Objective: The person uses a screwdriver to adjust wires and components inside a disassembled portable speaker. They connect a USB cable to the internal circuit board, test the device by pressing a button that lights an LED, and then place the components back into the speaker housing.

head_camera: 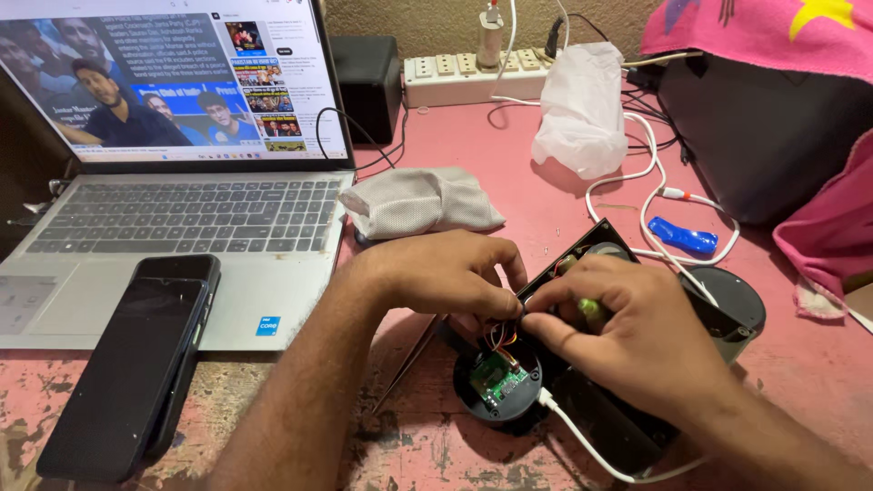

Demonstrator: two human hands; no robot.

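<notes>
My left hand (pixel 446 273) and my right hand (pixel 627 323) meet over an opened black speaker-like device (pixel 627 427) on the pink table. The fingertips of both hands pinch at thin wires near the device's open edge. My right hand also grips a small tool with a green handle (pixel 591 311). Just below the hands lies a round black end cap (pixel 496 382) holding a small green circuit board with orange wires running up to it. A white cable (pixel 582 445) plugs in beside the cap.
An open laptop (pixel 182 218) stands at the left with a black phone (pixel 136 364) on its palm rest. A grey cloth pouch (pixel 418 202), white plastic bag (pixel 582 105), power strip (pixel 464 73), blue lighter-shaped object (pixel 682 236) and dark bag (pixel 764 136) crowd the back.
</notes>
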